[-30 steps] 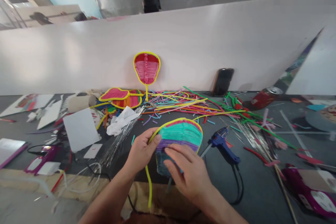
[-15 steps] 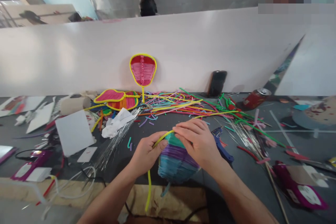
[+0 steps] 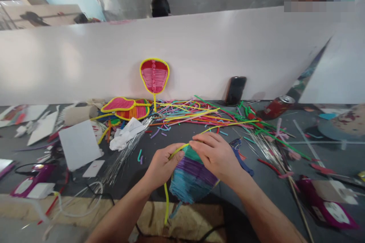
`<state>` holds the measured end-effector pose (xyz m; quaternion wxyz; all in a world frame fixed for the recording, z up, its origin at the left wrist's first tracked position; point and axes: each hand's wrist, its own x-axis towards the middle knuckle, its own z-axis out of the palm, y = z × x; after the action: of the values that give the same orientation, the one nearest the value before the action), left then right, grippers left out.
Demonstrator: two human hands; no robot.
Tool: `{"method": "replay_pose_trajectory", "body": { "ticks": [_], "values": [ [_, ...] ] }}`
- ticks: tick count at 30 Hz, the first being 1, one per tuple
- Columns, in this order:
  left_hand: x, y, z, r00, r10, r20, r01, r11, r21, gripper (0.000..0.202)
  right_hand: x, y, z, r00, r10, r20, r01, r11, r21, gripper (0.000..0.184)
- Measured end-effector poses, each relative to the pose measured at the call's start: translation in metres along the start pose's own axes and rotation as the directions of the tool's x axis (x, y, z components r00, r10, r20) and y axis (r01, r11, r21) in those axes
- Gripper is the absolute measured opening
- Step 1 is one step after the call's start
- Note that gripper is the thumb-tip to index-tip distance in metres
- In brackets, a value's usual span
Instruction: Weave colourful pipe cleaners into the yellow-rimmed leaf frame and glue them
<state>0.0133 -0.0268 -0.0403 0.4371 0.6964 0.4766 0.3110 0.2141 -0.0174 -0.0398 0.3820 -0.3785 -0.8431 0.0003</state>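
Note:
A fan-shaped piece of teal, purple and blue pipe cleaners (image 3: 189,180) is held just above the table's near edge. My left hand (image 3: 162,167) grips its left rim, pinching a yellow pipe cleaner (image 3: 166,203) whose loose end hangs down. My right hand (image 3: 218,155) lies over the top of the fan, fingers pressed on the yellow rim. A blue glue gun (image 3: 239,152) lies just behind my right hand, partly hidden by it.
Two finished red-and-yellow fans: one (image 3: 154,74) leans on the white partition, one (image 3: 125,107) lies flat. Loose coloured pipe cleaners (image 3: 196,114) cover the table's middle. A phone (image 3: 235,90), a tipped can (image 3: 275,107), white cards (image 3: 78,144) and purple tools (image 3: 37,174) lie around. People sit beyond the partition.
My right hand moved from the fan's lower face up over its top rim. The fan tilted and sank slightly toward me.

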Motion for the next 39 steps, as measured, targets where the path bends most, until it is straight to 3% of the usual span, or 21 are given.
{"method": "replay_pose_trajectory", "body": {
  "ticks": [7, 10, 18, 27, 34, 36, 39],
  "values": [
    [0.004, 0.001, 0.001, 0.999, -0.007, 0.034, 0.009, 0.998, -0.061, 0.036, -0.005, 0.005, 0.002, 0.998, 0.057, 0.008, -0.058, 0.997, 0.053, 0.021],
    [0.004, 0.002, 0.002, 0.999, -0.007, 0.042, 0.009, 0.999, -0.050, 0.036, -0.007, 0.007, 0.001, 0.998, 0.038, 0.042, -0.040, 0.998, 0.044, 0.019],
    [0.007, 0.000, 0.006, 0.994, -0.001, 0.108, 0.002, 1.000, -0.012, 0.037, -0.010, 0.008, 0.001, 0.985, 0.113, 0.133, -0.132, 0.981, 0.142, 0.023],
    [0.002, -0.012, 0.013, 0.991, -0.010, 0.134, 0.031, 0.988, -0.150, 0.041, -0.022, 0.013, 0.003, 0.967, 0.253, 0.014, -0.245, 0.923, 0.297, 0.021],
    [0.003, -0.020, 0.019, 0.975, -0.154, 0.158, 0.193, 0.940, -0.280, 0.043, -0.027, 0.016, 0.002, 0.963, 0.271, 0.003, -0.258, 0.913, 0.316, 0.022],
    [0.004, -0.021, 0.018, 0.975, -0.135, 0.174, 0.173, 0.958, -0.230, 0.043, -0.028, 0.016, 0.003, 0.960, 0.278, 0.005, -0.265, 0.911, 0.316, 0.022],
    [0.005, -0.020, 0.016, 0.984, -0.019, 0.175, 0.021, 1.000, -0.013, 0.042, -0.031, 0.016, 0.006, 0.953, 0.301, 0.015, -0.290, 0.904, 0.313, 0.022]
  ]
}}
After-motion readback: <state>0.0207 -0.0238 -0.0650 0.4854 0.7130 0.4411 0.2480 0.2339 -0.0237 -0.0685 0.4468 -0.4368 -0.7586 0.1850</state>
